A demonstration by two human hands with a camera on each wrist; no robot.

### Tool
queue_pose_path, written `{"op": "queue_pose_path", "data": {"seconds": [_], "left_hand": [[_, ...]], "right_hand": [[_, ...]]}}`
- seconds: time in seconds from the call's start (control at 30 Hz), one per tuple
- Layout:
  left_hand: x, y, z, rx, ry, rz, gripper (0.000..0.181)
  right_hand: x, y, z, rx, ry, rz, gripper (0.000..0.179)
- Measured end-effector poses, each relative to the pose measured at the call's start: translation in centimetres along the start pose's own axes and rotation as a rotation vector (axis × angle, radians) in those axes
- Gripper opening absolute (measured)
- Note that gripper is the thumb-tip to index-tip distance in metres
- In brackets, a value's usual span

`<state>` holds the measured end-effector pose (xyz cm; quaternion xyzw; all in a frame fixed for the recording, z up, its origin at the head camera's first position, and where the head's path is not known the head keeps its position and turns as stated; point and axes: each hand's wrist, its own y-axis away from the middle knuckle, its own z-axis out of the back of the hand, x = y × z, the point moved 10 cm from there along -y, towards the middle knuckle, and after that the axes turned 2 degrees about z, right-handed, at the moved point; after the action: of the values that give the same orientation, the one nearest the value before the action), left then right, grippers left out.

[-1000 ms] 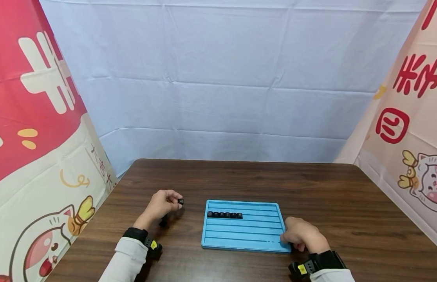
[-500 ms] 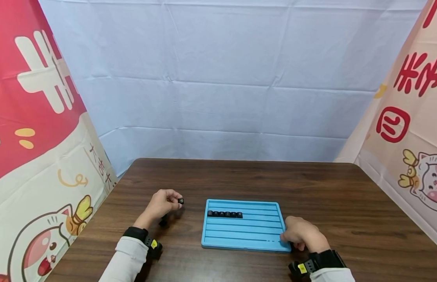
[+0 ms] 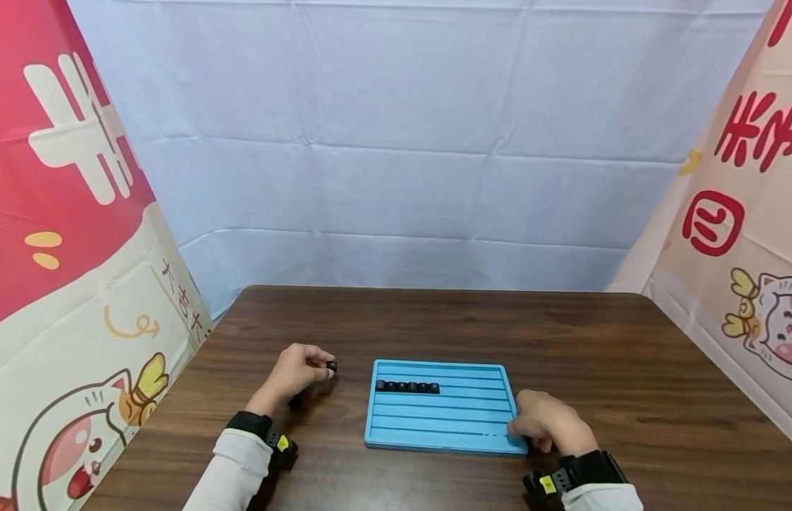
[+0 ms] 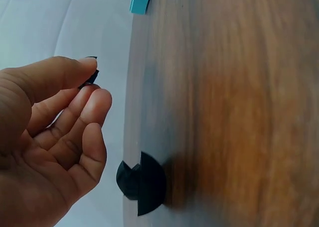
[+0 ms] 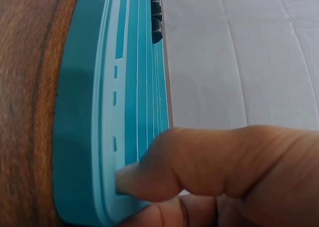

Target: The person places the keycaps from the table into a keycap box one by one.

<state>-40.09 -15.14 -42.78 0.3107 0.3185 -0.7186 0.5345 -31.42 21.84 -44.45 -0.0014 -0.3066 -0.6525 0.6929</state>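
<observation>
My left hand (image 3: 300, 370) pinches a small black keycap (image 3: 332, 366) between thumb and fingertips, above the table to the left of the blue tray (image 3: 443, 441). In the left wrist view the keycap (image 4: 91, 78) is mostly covered by the thumb. A short row of black keycaps (image 3: 407, 387) lies in an upper groove of the tray, from its left end to about the middle. My right hand (image 3: 549, 420) grips the tray's lower right corner. In the right wrist view its thumb presses on the rim, with the other fingers curled at the side, partly hidden.
A black object (image 4: 144, 184), its kind unclear, appears below my left hand near the table. The brown wooden table (image 3: 453, 326) ends at a pale blue cloth (image 3: 402, 142). Printed cloths hang at both sides.
My left hand, still pinching the keycap, has shifted slightly right toward the tray. The right hand and the tray hold their places; the head view has tilted very slightly.
</observation>
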Motion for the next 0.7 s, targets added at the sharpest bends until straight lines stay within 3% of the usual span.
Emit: {"op": "queue_pose_path", "data": {"seconds": [0.27,0.7], "left_hand": [[-0.4,-0.2,-0.6,0.016,0.016,0.013,0.019],[-2.7,-0.2,-2.1,0.065,0.013,-0.03,0.016]], "right_hand": [[0.1,0.1,0.2,-0.014,0.018,0.001,0.014],[-0.1,0.2,0.4,-0.024,0.037,-0.019,0.015]]}}
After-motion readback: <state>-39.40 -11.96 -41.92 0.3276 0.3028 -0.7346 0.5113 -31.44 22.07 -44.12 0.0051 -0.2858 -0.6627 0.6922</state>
